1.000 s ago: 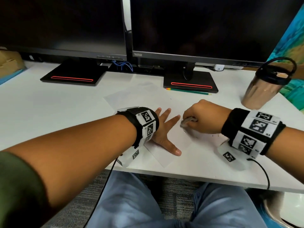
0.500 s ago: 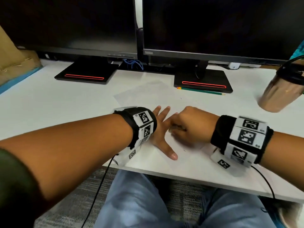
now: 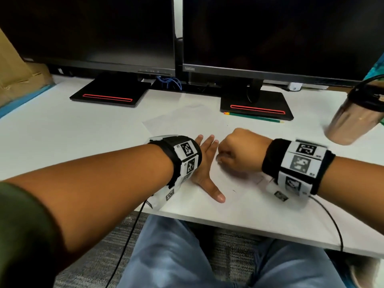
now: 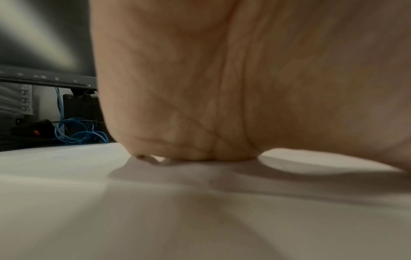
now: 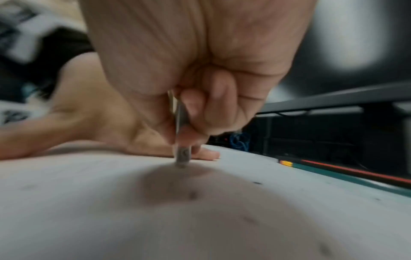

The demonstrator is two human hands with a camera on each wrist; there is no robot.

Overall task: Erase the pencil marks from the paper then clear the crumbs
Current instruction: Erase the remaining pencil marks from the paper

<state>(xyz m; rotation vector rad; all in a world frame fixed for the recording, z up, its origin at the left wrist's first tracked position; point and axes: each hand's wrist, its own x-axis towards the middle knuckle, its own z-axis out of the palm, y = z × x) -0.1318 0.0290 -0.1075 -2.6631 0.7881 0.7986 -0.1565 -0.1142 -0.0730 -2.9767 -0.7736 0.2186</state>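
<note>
A white sheet of paper (image 3: 187,119) lies on the white desk (image 3: 62,132). My left hand (image 3: 204,161) lies flat on the sheet with fingers spread and thumb out toward the desk edge; its palm (image 4: 222,88) fills the left wrist view. Just right of those fingers, my right hand (image 3: 239,150) is a fist. It grips a thin grey eraser (image 5: 182,154), whose tip presses on the paper. The head view hides the eraser inside the fist. Dark crumbs (image 5: 257,183) dot the sheet, one near my left thumb (image 3: 234,191).
A green pencil (image 3: 253,117) lies in front of the right monitor's base (image 3: 257,107). A metal tumbler (image 3: 353,121) with a black lid stands at the right. Two dark monitors line the back, and a cardboard box (image 3: 12,75) sits far left.
My right hand has slid left with the eraser until it sits against my left hand's fingers. The left hand has stayed flat on the paper.
</note>
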